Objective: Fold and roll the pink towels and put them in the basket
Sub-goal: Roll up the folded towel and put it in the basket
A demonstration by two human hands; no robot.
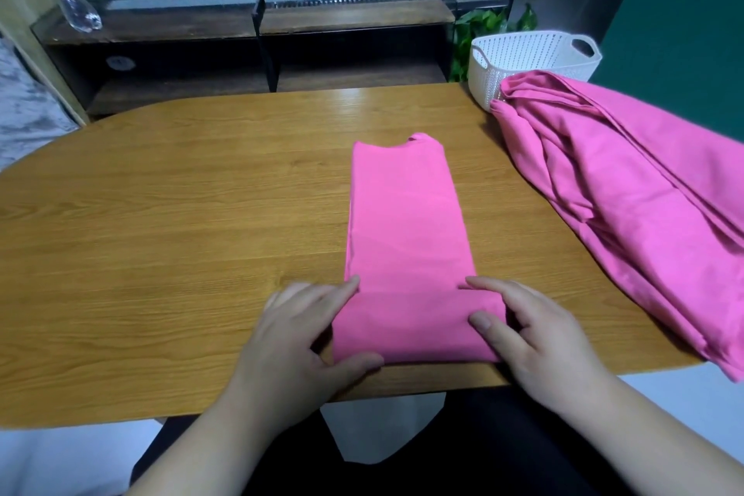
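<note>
One towel (406, 234) is already folded into a long thin strip. It lies flat in the middle of the counter (161, 213). The left hand (306, 334) and the right hand (535, 338) sit apart, each one pinching a near corner of the strip. I think the rolling is about to start. The hands need to curl the near end over and push it away, tight and straight. More pink towels (628, 205) wait in a heap beside the white basket (531, 56).
</note>
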